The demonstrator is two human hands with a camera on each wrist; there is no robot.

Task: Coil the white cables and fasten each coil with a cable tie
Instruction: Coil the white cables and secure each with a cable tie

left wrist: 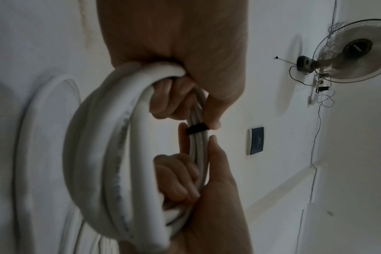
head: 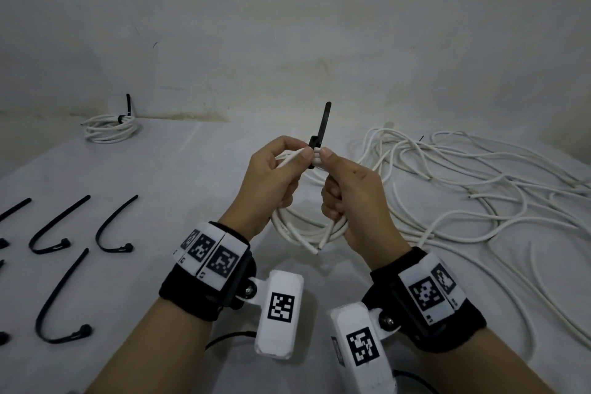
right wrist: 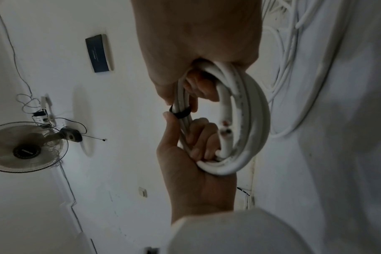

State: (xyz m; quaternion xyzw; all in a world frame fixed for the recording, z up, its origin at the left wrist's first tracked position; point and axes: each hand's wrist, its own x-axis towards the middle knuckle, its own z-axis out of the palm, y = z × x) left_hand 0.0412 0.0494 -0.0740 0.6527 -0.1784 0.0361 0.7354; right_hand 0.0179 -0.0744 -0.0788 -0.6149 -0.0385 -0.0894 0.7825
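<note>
Above the table, both hands hold up a coiled white cable [head: 289, 227], their thumbs nearly meeting at its top. A black cable tie [head: 327, 120] is looped round the strands there, its tail pointing straight up. My left hand [head: 275, 176] grips the coil left of the tie and my right hand [head: 347, 184] grips it on the right. In the left wrist view the tie band [left wrist: 197, 128] sits between the two thumbs on the coil [left wrist: 102, 154]. The right wrist view shows the same band [right wrist: 182, 113] and the coil [right wrist: 250, 120], with cut cable ends inside the loop.
A tied coil [head: 110, 128] lies at the table's back left. Loose white cables [head: 479, 189] sprawl over the right side. Several spare black ties [head: 54, 227] lie at the left. A wall [head: 287, 25] stands behind the table, and a fan [left wrist: 355, 51] hangs on a wall.
</note>
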